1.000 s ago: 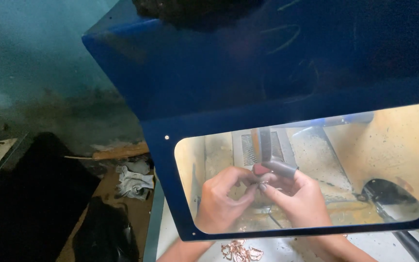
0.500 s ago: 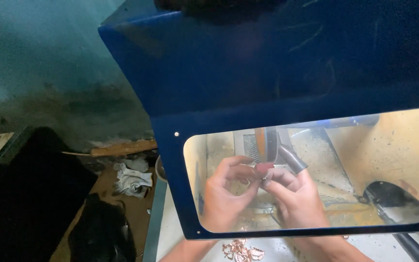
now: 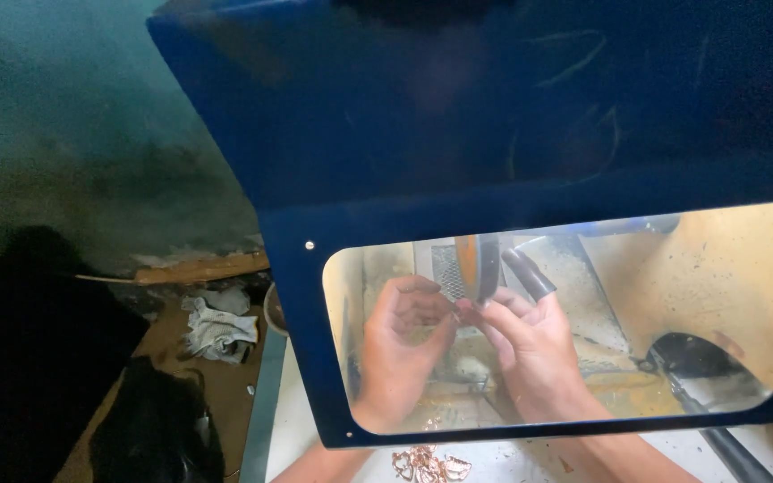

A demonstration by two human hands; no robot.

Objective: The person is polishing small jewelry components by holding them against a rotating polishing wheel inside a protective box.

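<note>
Both my hands work behind the clear window (image 3: 744, 295) of a blue hood (image 3: 494, 116). My left hand (image 3: 400, 349) and my right hand (image 3: 534, 353) meet fingertip to fingertip, pinching a small dark piece (image 3: 464, 309). The piece sits just under the edge of an upright orange and dark wheel (image 3: 476, 264). A dark rod (image 3: 530, 273) slants up beside the wheel, above my right fingers. The window blurs the piece, so I cannot make out its shape.
Coppery scraps (image 3: 427, 463) lie on the white surface below the hood. A black hose (image 3: 717, 429) runs out at the lower right. On the left are a crumpled cloth (image 3: 216, 326), a wooden strip (image 3: 203, 266) and a black bag (image 3: 158, 429).
My view has swung, so the hood sits further right in the picture. My hands have brought the small piece up close under the orange wheel.
</note>
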